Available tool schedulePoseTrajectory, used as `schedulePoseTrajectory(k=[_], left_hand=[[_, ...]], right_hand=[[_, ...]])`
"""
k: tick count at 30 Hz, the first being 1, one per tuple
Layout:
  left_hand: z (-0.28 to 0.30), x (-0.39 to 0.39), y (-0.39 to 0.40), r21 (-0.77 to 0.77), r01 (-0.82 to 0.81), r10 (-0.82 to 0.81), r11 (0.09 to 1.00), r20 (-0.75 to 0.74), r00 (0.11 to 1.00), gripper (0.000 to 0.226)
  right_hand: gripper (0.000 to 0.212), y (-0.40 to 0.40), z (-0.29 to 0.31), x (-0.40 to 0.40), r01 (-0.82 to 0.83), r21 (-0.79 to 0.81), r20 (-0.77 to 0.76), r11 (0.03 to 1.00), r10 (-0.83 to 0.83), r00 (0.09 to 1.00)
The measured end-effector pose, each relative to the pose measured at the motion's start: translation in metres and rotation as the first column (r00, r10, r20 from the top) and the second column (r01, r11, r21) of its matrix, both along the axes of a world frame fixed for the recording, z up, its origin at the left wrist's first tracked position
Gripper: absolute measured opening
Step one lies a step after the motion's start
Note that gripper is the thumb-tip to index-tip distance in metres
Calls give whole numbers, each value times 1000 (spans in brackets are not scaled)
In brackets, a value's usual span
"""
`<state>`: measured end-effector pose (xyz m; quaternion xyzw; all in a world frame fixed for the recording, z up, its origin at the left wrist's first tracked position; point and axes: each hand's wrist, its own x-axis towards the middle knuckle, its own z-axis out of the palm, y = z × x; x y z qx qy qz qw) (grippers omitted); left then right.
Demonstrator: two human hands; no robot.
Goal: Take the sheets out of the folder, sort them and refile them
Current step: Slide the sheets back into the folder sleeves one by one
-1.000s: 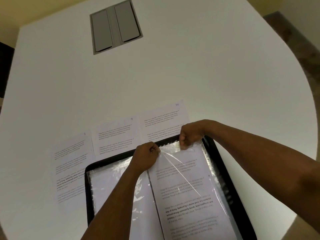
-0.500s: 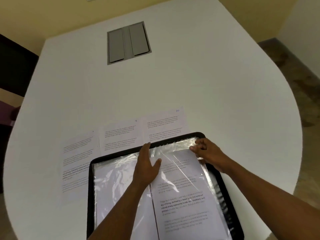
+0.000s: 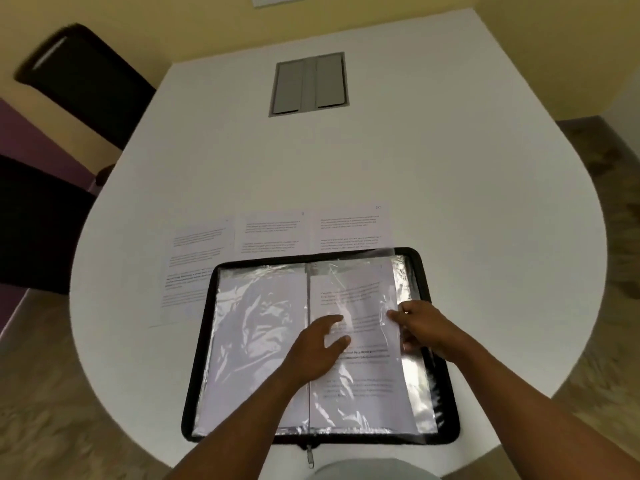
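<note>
A black zip folder (image 3: 438, 344) lay open on the white counter (image 3: 450, 168), close to the counter's near edge, its zipper pull (image 3: 310, 457) hanging toward the person. Clear plastic sleeves filled both halves. The left hand (image 3: 317, 349) rested flat across the folder's middle seam, fingers (image 3: 329, 320) straight and spread, pressing on the right-hand sleeve. The right hand (image 3: 420, 327) sat at that sleeve's outer edge, inside the folder's right border, its fingers (image 3: 394, 315) curled and pinching the edge of the printed sheet (image 3: 360, 299) and its plastic. Beyond the folder's far edge three printed sheets (image 3: 273, 233) lay side by side, their near ends tucked under the folder; the leftmost stuck out past the folder's left border. Farther beyond them the counter ran bare up to a grey hatch (image 3: 309, 84). Right of the folder, bare counter reached the curved rim. A black chair (image 3: 86, 81) stood off the folder's far left.
</note>
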<state>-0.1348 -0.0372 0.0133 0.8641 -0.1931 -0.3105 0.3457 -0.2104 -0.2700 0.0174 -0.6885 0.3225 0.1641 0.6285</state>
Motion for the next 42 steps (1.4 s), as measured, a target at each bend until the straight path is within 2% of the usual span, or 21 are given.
schedulePoseTrajectory(k=[3,6,11,13,15,17,20,22,23,25,27,29,31,36,39,42], left_hand=[[18,-15,0,-84,-75,62,994,-148,987,55],[40,-20,3,-166,-148,102,975,-257,961,60],[74,-10,24,-148,-201,162,968,-238,958,68],[79,-1,38,-159,-247,204,956,-245,948,55],[81,10,58,-199,-354,285,914,-306,908,42],[86,21,72,-189,-471,383,862,-366,848,41],[92,30,88,-143,-550,465,823,-387,796,39],[91,36,94,-119,-580,513,806,-348,784,35],[79,56,143,-106,-591,515,800,-387,765,34],[62,68,171,-81,-602,534,794,-381,755,34],[53,67,181,-55,-631,575,774,-358,736,34],[38,66,190,-8,-633,591,774,-350,727,34],[21,65,198,36,-612,592,790,-306,746,37],[1,65,211,130,-536,546,834,-63,835,63],[-10,64,210,115,-439,438,891,32,898,77],[-18,65,207,125,-322,308,938,121,944,75]], right_hand=[[22,20,23,6,17,226,64,974,-32,997],[25,45,39,18,32,347,107,937,-74,992],[33,90,59,46,42,361,169,931,-110,979],[38,106,63,55,-21,342,202,940,-51,978],[47,124,64,62,-106,323,232,941,30,972],[50,135,60,66,-177,318,254,931,96,962],[50,141,51,70,-211,309,261,927,131,956],[46,140,42,65,-232,249,252,940,169,953],[42,183,37,81,-236,154,225,959,199,954],[34,197,25,83,-212,-57,181,976,219,959],[36,192,11,75,-259,-267,128,928,301,945],[46,187,-3,69,-342,-412,42,844,393,918],[57,184,-13,61,-443,-499,-26,745,498,867],[78,198,-36,57,-601,-596,-167,533,649,742],[81,210,-45,59,-615,-654,-218,441,669,711],[84,221,-51,65,-594,-710,-238,379,665,708]])
